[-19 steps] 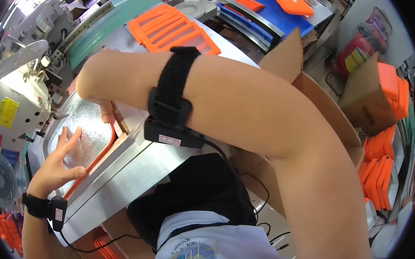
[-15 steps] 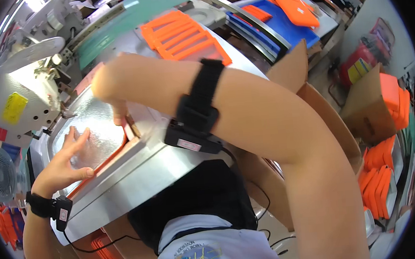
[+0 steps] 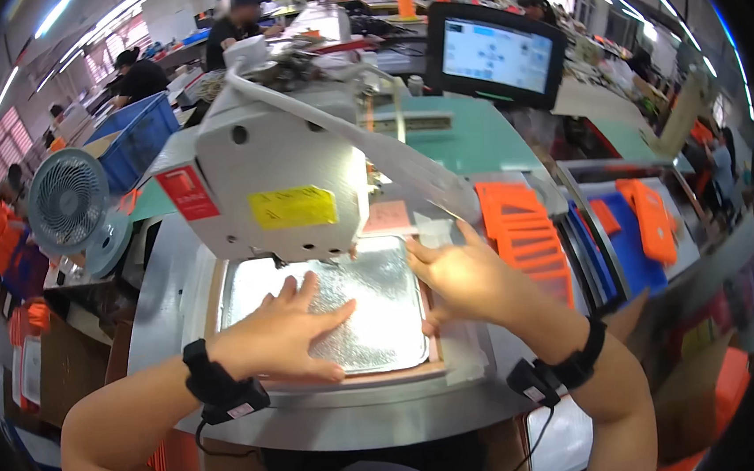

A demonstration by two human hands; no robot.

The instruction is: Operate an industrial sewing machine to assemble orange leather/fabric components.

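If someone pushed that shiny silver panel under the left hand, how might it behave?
The silver panel probably wouldn't roll or tip, since it lies flat. Its glossy, foil-like face suggests it could be somewhat slippery. The left hand, spread across it, would likely resist some sliding.

From my remote post I see a glossy, finely pebbled silver rounded-rectangular panel [image 3: 384, 323] on a smooth grey metallic bench [image 3: 347, 415]; a slatted bright-orange frame [image 3: 523, 240] looks like matt plastic, the boxy white machine head [image 3: 286, 150] like smooth painted metal.
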